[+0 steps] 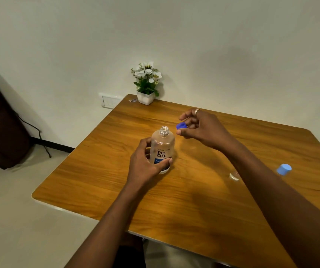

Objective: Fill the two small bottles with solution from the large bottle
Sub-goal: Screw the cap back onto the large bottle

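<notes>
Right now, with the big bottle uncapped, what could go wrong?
The large bottle stands open, steadied only by the left hand; a bump could spill solution. The right hand merely pinches the dark blue cap, which might drop. The right forearm hangs near the light-blue-capped small bottle and could knock it.

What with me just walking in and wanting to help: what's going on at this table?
A person is working with bare hands. The left hand grips the large bottle, which stands upright on the table with its neck open. The right hand pinches the dark blue cap beside the neck. Nothing is being poured yet. A light blue cap shows at the right, past the forearm; what it sits on is hidden.
</notes>
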